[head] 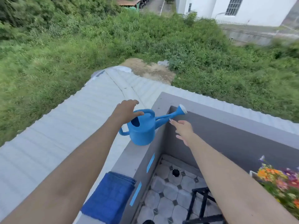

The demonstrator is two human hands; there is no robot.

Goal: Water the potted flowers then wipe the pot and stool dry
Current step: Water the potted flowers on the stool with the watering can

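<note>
Left hand [127,110] is hovering open over the top handle of the blue plastic watering can [142,128], thumb near the grip, nothing held yet. Right hand [184,130] is reaching open w/ a fingertip by the spout, prob. to steady it. Can is sitting on the grey concrete ledge [134,159]; folded blue towel [110,198] is lying nearer along the ledge, prob. for wiping later. Potted flowers [281,180] are at the right edge.

Head view — forward and down, close over ledge [139,152] (single camera)
</note>
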